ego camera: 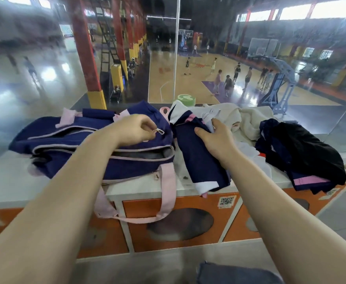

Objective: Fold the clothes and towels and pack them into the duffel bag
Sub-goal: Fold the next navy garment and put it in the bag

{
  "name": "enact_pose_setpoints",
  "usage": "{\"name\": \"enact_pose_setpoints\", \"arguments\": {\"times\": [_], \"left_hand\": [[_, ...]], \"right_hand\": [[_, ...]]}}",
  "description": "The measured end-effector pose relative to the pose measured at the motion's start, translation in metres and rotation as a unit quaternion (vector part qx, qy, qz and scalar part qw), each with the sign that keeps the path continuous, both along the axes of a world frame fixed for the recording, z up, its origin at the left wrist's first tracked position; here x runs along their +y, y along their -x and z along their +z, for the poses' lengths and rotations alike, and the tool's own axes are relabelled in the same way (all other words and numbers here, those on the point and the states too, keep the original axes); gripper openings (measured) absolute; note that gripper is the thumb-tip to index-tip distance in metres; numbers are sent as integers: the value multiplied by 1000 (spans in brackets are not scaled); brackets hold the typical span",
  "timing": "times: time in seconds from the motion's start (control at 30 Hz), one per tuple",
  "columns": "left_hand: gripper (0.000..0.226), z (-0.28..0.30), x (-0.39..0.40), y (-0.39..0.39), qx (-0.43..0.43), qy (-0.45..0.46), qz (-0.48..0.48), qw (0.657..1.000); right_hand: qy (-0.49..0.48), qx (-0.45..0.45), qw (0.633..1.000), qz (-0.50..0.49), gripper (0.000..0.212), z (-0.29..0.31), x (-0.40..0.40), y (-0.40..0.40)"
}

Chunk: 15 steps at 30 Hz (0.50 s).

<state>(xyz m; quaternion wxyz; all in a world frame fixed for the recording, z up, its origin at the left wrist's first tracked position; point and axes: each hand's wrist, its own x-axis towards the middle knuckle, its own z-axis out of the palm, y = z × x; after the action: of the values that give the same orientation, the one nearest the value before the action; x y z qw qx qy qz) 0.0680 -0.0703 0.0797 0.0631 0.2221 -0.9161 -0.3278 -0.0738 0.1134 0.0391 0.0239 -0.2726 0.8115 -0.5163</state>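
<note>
A navy duffel bag (69, 140) with pink straps lies on the white ledge (141, 188), its main zip partly open. My left hand (136, 129) pinches the metal zipper pull (159, 131) at the bag's right end. My right hand (215, 138) holds a folded navy garment (200, 165) with white and pink trim, just right of the bag. Behind it lies a cream towel (250, 121). A heap of black and navy clothes (303, 154) sits at the right.
A glass pane stands right behind the ledge, with a basketball court and people far below. A green-lidded container (185, 99) sits behind the clothes. Orange cabinet fronts (147, 208) with round holes are under the ledge. A pink strap (168, 197) hangs over the edge.
</note>
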Motion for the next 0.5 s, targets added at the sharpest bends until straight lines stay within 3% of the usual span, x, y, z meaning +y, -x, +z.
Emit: {"name": "enact_pose_setpoints", "arguments": {"times": [0.1, 0.23, 0.33, 0.5], "left_hand": [[49, 14, -38, -44, -137, 163, 47, 976], [66, 11, -80, -97, -261, 169, 89, 946], [51, 0, -102, -117, -210, 156, 94, 961], [23, -23, -115, -123, -85, 219, 98, 967]], "right_hand": [[28, -30, 999, 20, 28, 2, -20, -12], [27, -46, 998, 37, 35, 2, -44, -30], [29, -65, 996, 47, 45, 2, -60, -44], [14, -57, 997, 52, 30, 2, -78, -61]]}}
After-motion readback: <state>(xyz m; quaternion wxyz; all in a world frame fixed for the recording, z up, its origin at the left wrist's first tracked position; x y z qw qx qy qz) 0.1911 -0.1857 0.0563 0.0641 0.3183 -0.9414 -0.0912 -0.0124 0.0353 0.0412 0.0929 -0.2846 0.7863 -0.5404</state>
